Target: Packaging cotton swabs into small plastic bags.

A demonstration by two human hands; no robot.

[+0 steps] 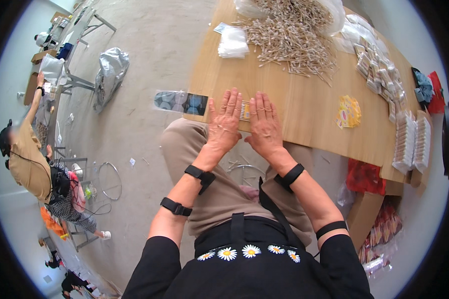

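Both my hands lie near the front edge of the wooden table (304,112), fingers stretched out and pointing away from me. Between them sits a small pack of cotton swabs (245,111) with a yellow label, partly covered by my fingers. My left hand (224,123) is flat along the pack's left side, and my right hand (265,124) along its right side. Whether the fingertips press on the pack is hard to see. Farther back spreads a big heap of loose cotton swabs (297,45). Yellow printed cards (348,112) lie to the right.
A stack of clear plastic bags (233,43) rests left of the heap. Filled swab packs (381,77) pile up at the right, with upright rows of packs (404,142) nearer. A cardboard box (365,219) stands under the table's right side. Another person (32,164) works at the far left.
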